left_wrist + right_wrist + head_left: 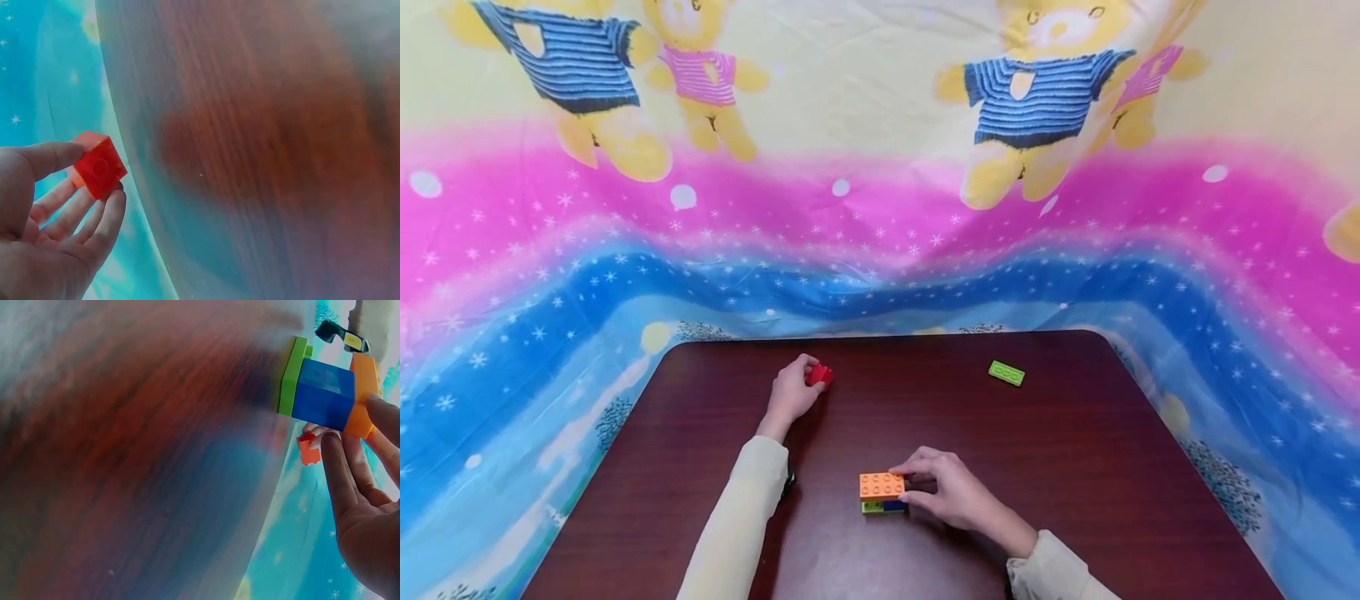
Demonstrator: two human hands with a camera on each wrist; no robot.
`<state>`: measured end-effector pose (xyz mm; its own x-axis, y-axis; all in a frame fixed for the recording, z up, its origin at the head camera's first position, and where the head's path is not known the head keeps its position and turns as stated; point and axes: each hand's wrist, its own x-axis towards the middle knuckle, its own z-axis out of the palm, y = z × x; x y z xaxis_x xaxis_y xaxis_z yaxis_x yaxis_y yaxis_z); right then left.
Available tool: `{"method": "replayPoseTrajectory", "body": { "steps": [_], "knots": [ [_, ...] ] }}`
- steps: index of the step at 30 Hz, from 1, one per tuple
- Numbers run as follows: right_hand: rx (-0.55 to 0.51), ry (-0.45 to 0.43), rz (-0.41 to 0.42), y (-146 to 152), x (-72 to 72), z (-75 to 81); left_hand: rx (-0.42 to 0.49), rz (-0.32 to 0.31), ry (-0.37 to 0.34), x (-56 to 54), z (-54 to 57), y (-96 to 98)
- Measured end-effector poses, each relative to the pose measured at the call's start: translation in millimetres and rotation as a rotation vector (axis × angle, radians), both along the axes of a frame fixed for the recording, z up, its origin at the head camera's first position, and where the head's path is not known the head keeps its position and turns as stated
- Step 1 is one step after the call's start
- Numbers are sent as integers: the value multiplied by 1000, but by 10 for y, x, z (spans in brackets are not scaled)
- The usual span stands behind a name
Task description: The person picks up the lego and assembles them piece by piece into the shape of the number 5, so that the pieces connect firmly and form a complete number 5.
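At the back left of the table, my left hand (pixel 793 392) pinches a red toy brick (pixel 820 376) between thumb and fingers; the left wrist view shows the brick (pixel 100 165) tilted, with the underside of the fingers below it. Nearer the front, a small stack stands on the table: a flat green plate (pixel 291 378) at the bottom, a blue brick (pixel 324 394) over part of it, and an orange brick (pixel 880 485) across the top. My right hand (pixel 951 492) grips the right end of the orange brick with thumb and fingers.
A light green flat plate (pixel 1007 373) with studs lies at the back right of the dark wooden table (pixel 925 417). A patterned cloth (pixel 865 208) with bears hangs behind the table and around its sides.
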<state>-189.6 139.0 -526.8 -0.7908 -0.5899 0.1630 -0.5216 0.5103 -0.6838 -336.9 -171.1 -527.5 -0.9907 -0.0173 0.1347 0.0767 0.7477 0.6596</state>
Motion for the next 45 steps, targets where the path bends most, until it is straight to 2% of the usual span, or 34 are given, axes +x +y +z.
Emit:
{"method": "replayPoseTrajectory", "body": {
  "steps": [5,10,18,28,35,41,45],
  "knots": [
    [2,21,1,-1,-2,-10,49,-22,0,129,12,4],
    [8,35,-7,2,-5,-16,87,-59,31,266,70,20],
    [-11,48,4,-7,-12,-13,162,-136,50,550,174,28],
    [-37,-9,-2,-13,-6,-15,248,-233,79,859,284,127],
    [-44,6,2,-12,-16,-21,290,-276,83,1036,341,200],
    [-68,33,11,8,-15,-37,371,-318,59,1174,396,276],
    [-41,27,3,-2,-14,-33,389,-366,54,1257,381,294]
  ]
}}
